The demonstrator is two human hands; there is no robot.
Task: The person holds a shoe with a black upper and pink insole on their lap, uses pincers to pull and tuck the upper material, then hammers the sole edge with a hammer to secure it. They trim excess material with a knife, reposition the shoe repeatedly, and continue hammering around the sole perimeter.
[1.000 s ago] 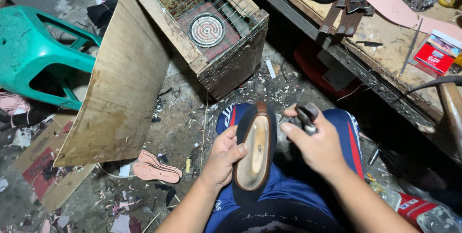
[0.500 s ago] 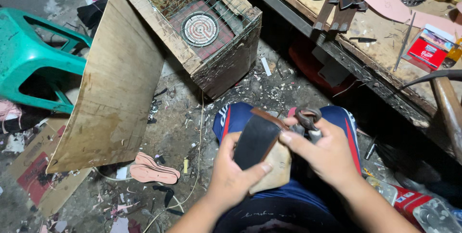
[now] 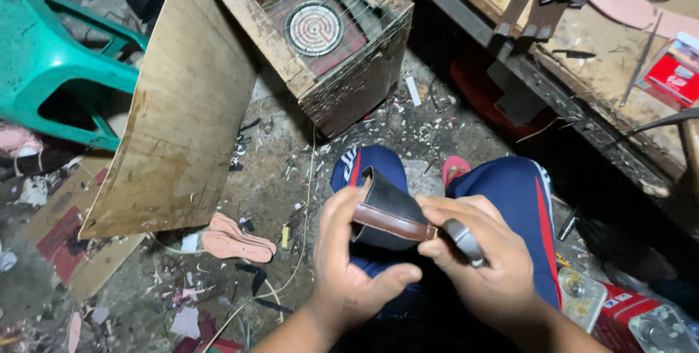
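Note:
My left hand (image 3: 349,265) grips a black shoe upper (image 3: 386,204) with a brown leather strap (image 3: 393,223) across it, held over my lap. My right hand (image 3: 477,262) pinches the strap's right end and also holds a dark metal tool (image 3: 466,242) against it. Both hands sit above my blue trousers with red stripes (image 3: 520,200). The inside of the shoe piece is hidden now.
A wooden crate with wire mesh and a round heater coil (image 3: 314,26) stands ahead. A plywood board (image 3: 186,112) leans left of it, beside a teal plastic stool (image 3: 51,61). Pink insoles (image 3: 237,240) lie on the littered floor. A workbench (image 3: 604,61) runs along the right.
The shoe piece has been turned over: its pale insole side faced up before, now the black upper and brown strap face me. Both hands have shifted lower and closer together.

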